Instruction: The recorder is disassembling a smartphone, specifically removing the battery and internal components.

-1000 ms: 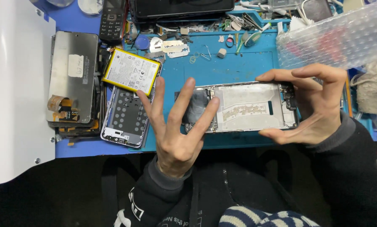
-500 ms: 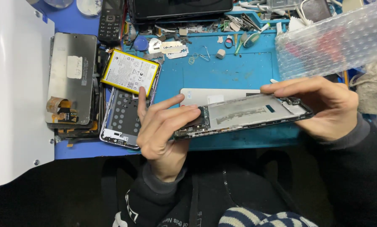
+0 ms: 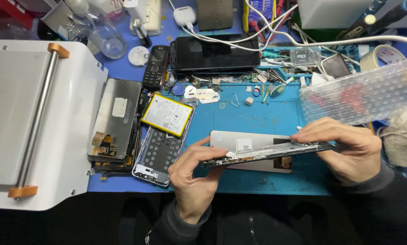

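Cluttered blue mat (image 3: pixel 267 120); both hands' fingers (image 3: pixel 212 153) pinch a phone frame (image 3: pixel 267 152).

Dark sleeves with grey ribbed cuffs cover both bare-handed arms.

Work mat (image 3: pixel 258 120) is bright teal-blue, the battery (image 3: pixel 167 115) white with a yellow edge — pretty loud combo. The machine (image 3: pixel 72 136) on the side is white with orange roller ends, and the keypad phone (image 3: pixel 156 66) plus the slab (image 3: pixel 217 52) next to it are black. The phone frame (image 3: pixel 269 152) is dark along its edge, the panel (image 3: pixel 249 140) under it pale grey.
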